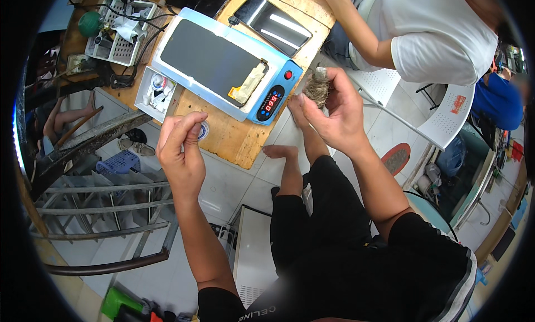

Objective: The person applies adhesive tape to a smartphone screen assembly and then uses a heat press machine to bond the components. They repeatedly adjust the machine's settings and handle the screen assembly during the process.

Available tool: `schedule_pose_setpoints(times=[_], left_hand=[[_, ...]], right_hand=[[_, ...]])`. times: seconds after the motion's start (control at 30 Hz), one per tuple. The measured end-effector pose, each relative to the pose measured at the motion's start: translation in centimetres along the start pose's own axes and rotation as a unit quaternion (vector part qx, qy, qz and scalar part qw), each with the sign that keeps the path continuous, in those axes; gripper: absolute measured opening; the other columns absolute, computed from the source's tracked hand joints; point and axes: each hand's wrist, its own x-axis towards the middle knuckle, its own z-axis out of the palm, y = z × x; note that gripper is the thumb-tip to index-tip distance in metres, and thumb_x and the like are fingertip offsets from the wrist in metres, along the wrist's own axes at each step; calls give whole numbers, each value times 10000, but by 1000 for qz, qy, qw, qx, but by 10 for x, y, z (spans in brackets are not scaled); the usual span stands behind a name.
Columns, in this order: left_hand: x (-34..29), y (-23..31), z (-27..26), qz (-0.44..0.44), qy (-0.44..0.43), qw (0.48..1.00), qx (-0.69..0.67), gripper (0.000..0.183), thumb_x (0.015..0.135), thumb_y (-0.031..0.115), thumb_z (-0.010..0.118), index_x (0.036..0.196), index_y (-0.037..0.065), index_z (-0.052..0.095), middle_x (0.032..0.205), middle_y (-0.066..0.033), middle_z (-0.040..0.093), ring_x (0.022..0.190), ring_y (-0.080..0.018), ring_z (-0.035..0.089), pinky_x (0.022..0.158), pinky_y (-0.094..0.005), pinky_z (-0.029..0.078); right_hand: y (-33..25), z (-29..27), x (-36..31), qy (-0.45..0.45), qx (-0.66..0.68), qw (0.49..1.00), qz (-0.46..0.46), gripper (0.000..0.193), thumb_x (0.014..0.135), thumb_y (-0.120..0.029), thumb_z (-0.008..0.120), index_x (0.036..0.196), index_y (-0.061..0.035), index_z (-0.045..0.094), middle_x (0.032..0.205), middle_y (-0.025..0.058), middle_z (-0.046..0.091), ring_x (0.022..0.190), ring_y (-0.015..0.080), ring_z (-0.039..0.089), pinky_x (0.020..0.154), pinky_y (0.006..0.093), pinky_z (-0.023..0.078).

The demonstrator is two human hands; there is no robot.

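My right hand (pixel 341 113) is closed around a small, frayed grey-brown bundle of strands (pixel 316 90), held off the right side of the wooden workbench (pixel 237 149). My left hand (pixel 183 149) is raised at the bench's near edge, thumb and fingers pinched together; whatever is between them is too small or hidden to make out. Between and beyond my hands sits a light-blue heating plate (pixel 189 18) with a lit red display and a red button. A dark phone screen (pixel 209 57) lies face up on it, with crumpled yellowish film (pixel 251 82) at its near right end.
Two dark phones (pixel 273 24) (pixel 198 0) lie behind the plate. Left are a small white tray (pixel 143 106) and a white basket (pixel 131 57) with cables. Another person in a white shirt (pixel 429 38) sits at right beside a white chair (pixel 451 113). Metal railings (pixel 111 191) stand lower left.
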Motion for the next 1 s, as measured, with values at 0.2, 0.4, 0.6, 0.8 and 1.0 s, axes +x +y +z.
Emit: schedule_pose_setpoints(times=[0.2,0.4,0.6,0.8,1.0], left_hand=[[2,-4,1,-12,-14,1000,16,126,974,22,675,1067,32,759,872,-60,631,770,-145,582,675,-266,452],[6,-7,4,-21,-23,999,5,167,990,26,652,1114,39,763,861,-55,618,759,-143,565,663,-268,441],[8,-7,0,-50,-36,998,-11,176,1006,29,629,1120,43,762,870,-56,614,761,-141,562,679,-260,449],[6,-32,-12,-84,47,995,-3,162,1042,72,603,1118,11,732,954,-38,635,800,-103,552,673,-236,447],[-2,-47,-30,-125,92,988,20,210,1069,87,548,1161,3,717,998,-32,637,844,-96,558,691,-232,453]], right_hand=[[3,0,2,-4,-22,1000,6,320,873,-14,770,1119,25,568,922,17,617,798,55,564,692,233,497],[-3,-14,19,26,45,998,37,340,915,20,723,1202,25,540,1070,43,641,959,84,622,841,255,525],[-2,-51,55,54,34,997,38,356,952,16,697,1262,40,524,1095,65,660,967,98,630,836,248,530],[-1,-29,67,7,45,999,10,361,941,-13,722,1245,36,534,1071,53,651,987,94,620,851,257,536],[8,-2,89,-75,-31,996,-29,366,906,-84,758,1196,23,562,990,60,644,867,88,614,754,257,519]])
